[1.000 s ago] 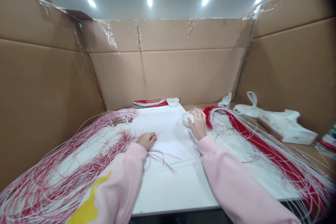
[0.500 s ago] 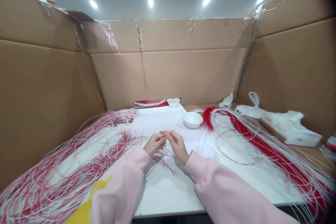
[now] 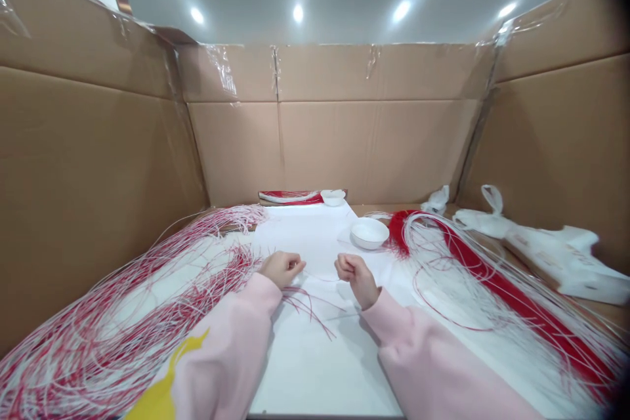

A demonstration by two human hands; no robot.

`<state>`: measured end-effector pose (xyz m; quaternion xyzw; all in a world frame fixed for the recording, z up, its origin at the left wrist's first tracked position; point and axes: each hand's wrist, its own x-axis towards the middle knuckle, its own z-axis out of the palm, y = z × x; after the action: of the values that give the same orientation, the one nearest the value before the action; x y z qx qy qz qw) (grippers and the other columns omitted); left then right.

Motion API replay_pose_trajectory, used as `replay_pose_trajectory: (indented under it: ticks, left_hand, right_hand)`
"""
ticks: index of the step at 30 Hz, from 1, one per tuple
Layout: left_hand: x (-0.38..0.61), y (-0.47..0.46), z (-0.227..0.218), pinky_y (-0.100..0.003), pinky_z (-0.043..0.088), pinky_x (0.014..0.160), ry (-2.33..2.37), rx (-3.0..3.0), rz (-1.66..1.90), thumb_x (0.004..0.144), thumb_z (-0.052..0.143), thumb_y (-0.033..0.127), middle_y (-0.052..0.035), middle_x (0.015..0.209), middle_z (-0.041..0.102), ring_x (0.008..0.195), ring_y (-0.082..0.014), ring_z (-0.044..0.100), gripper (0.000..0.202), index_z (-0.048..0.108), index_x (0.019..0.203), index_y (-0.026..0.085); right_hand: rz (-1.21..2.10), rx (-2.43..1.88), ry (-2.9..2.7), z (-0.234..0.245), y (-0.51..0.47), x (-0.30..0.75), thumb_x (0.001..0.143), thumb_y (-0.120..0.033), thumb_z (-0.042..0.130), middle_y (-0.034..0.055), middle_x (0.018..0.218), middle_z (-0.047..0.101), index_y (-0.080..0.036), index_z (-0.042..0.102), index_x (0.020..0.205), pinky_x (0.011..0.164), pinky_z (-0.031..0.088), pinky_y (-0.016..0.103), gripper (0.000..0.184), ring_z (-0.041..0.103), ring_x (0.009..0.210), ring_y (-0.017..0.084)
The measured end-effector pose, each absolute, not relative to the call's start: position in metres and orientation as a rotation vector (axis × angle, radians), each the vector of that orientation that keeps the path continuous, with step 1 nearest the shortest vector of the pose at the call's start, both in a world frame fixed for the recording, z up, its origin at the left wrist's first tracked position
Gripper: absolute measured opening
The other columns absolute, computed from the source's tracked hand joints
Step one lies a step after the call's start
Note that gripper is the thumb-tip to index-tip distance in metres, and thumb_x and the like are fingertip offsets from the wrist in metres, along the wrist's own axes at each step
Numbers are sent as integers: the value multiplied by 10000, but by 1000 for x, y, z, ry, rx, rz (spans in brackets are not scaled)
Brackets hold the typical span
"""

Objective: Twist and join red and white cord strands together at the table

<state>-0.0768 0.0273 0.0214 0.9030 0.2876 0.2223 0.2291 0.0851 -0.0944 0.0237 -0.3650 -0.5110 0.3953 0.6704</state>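
Over the middle of the white table, my left hand [image 3: 282, 269] is closed with thumb and fingertips pinched together. A hand's width to the right, my right hand [image 3: 357, 277] is curled in a pinch as well. A thin cord [image 3: 321, 279] runs faintly between the two pinches. Just below my left hand, several red and white cord ends [image 3: 311, 313] fan out to the right; whether they hang from the hand or lie on the table I cannot tell.
Tangled red-and-white cords [image 3: 147, 321] cover the left side. On the right lies a red-and-white hank [image 3: 487, 269] beside white plastic bags [image 3: 556, 256]. A white bowl [image 3: 369, 233] and a smaller bowl [image 3: 333, 197] stand farther back. Cardboard walls [image 3: 329, 144] enclose the table.
My hands, fingertips together before, have moved apart, left hand leftward and right hand rightward, with a cord now between them. The whole view has shifted slightly.
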Motion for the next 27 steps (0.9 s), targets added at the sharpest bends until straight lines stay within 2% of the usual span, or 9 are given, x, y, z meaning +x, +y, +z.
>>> replay_pose_trajectory:
  ticks: [3, 7, 12, 17, 20, 23, 27]
  left_hand:
    - [-71, 18, 18, -211, 318, 616, 628, 2509, 708, 785, 428, 357, -7, 672, 539, 631, -102, 459, 272, 580, 702, 147]
    - [-63, 8, 22, -224, 358, 722, 441, 2199, 816, 800, 429, 359, -45, 782, 568, 777, -130, 506, 277, 580, 755, 131]
    - [-58, 0, 25, -214, 370, 676, 379, 1849, 752, 714, 554, 367, -37, 738, 553, 734, -125, 496, 255, 570, 738, 114]
    - [-54, -6, 24, -207, 375, 644, 361, 1759, 717, 661, 605, 379, -24, 691, 538, 678, -110, 481, 281, 560, 705, 106]
    - [-53, -6, 21, -209, 385, 653, 389, 1804, 738, 689, 565, 389, -27, 699, 551, 693, -117, 499, 276, 553, 700, 113]
    - [-52, -4, 15, -211, 384, 700, 499, 2026, 798, 767, 464, 356, -35, 794, 584, 781, -126, 521, 247, 572, 761, 134]
    - [-52, -2, 8, -235, 380, 680, 848, 2416, 726, 794, 403, 311, -18, 845, 596, 755, -128, 528, 209, 569, 811, 185]
  right_hand:
    - [855, -917, -1205, 21, -92, 84, 702, -392, 395, -73, 415, 161, -202, 208, 459, 420, 82, 237, 361, 121, 394, 56]
    - [751, -1040, -1247, 18, -91, 84, 689, -319, 415, -68, 399, 181, -195, 222, 431, 433, 91, 241, 345, 135, 404, 53]
    - [687, -1114, -1304, 17, -94, 82, 667, -287, 422, -59, 437, 170, -184, 226, 441, 452, 101, 237, 316, 163, 438, 58]
    - [692, -1119, -1334, 17, -96, 77, 657, -249, 441, -55, 461, 155, -174, 227, 440, 461, 105, 234, 313, 165, 457, 57]
    - [727, -1081, -1294, 17, -95, 79, 645, -265, 460, -61, 445, 157, -177, 227, 433, 449, 97, 230, 327, 158, 441, 53]
    - [791, -1010, -1206, 18, -93, 83, 662, -313, 433, -73, 408, 155, -190, 209, 438, 419, 84, 224, 340, 131, 400, 47]
    - [907, -927, -1096, 18, -91, 86, 646, -335, 400, -91, 395, 122, -205, 160, 465, 377, 84, 203, 328, 83, 371, 41]
